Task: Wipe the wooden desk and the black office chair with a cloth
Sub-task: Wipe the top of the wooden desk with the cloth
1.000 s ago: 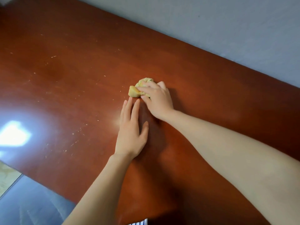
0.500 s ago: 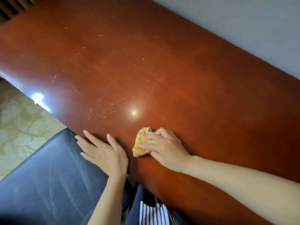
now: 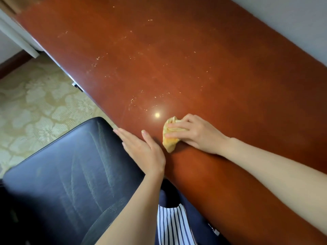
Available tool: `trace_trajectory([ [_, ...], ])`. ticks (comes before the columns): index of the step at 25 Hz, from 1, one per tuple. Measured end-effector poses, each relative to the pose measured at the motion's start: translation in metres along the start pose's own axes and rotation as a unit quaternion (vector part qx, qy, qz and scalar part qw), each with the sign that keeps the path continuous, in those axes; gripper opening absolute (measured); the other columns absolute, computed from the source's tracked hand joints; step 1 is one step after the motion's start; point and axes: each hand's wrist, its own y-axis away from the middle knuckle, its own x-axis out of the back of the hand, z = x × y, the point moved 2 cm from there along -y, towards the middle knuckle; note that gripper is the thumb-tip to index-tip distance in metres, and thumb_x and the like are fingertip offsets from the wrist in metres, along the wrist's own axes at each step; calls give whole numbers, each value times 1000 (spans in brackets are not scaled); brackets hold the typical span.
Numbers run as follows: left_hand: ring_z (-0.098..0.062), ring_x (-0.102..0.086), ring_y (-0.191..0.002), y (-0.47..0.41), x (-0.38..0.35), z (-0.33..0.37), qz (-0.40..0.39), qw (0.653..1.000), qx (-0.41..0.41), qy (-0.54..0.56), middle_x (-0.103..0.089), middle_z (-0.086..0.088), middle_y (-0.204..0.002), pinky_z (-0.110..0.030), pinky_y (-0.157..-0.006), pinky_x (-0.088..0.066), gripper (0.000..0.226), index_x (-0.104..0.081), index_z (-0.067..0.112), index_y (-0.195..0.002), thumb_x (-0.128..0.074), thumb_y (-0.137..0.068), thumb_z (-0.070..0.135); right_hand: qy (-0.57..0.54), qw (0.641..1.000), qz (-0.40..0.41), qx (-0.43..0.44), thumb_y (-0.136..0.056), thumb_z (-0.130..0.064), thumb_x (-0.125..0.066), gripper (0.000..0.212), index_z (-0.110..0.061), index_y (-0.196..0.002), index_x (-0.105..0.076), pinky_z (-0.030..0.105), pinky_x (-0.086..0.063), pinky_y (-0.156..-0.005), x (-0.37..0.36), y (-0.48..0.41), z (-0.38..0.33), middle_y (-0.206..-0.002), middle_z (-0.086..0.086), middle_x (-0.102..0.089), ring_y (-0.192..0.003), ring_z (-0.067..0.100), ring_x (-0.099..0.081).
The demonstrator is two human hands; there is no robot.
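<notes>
Right hand [image 3: 198,137] fingers curled, gripping bunched cloth [image 3: 169,138] near counter [image 3: 177,59] front edge for wiping; left hand [image 3: 143,149] flat, bracing at edge.

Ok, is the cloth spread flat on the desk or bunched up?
Bunched up: the yellow cloth is a crumpled wad on the desk, with the right hand curled over it.
</notes>
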Motion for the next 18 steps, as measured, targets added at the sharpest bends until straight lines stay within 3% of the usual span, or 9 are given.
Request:
trace_trajectory([
  [6,-18,-1,-148,-1,-1,-6,5,1000,9,15,1,-13,-159,-28,-119,-1,69,1,0,-149,-25,-94,33,-26,996,30,-76,-88,-9,-61,34,-20,-119,-66,46,-44,-86,-8,-103,7,-125,2,-61,-97,32,-50],
  [11,1,9,-141,-3,-4,-12,3,999,17,28,10,3,-157,-28,-117,8,66,9,14,-147,-22,-93,36,-5,989,22,-144,-97,-23,-46,36,-37,-130,-53,33,-31,-96,-28,-184,-1,-140,-15,-44,-116,21,-38],
  [14,3,11,-140,-3,-4,-11,1,999,20,28,13,8,-153,-31,-117,9,65,11,16,-145,-22,-93,35,11,992,6,-129,-99,-25,-42,38,-39,-134,-48,28,-25,-94,-36,-192,-6,-146,-16,-36,-123,19,-35],
  [18,2,14,-140,-3,-2,-10,1,999,29,42,18,8,-152,-31,-117,8,66,14,18,-143,-23,-93,38,27,998,-48,-43,-99,-30,-42,37,-40,-135,-45,29,-25,-94,-34,-163,-15,-149,-19,-32,-120,18,-37],
])
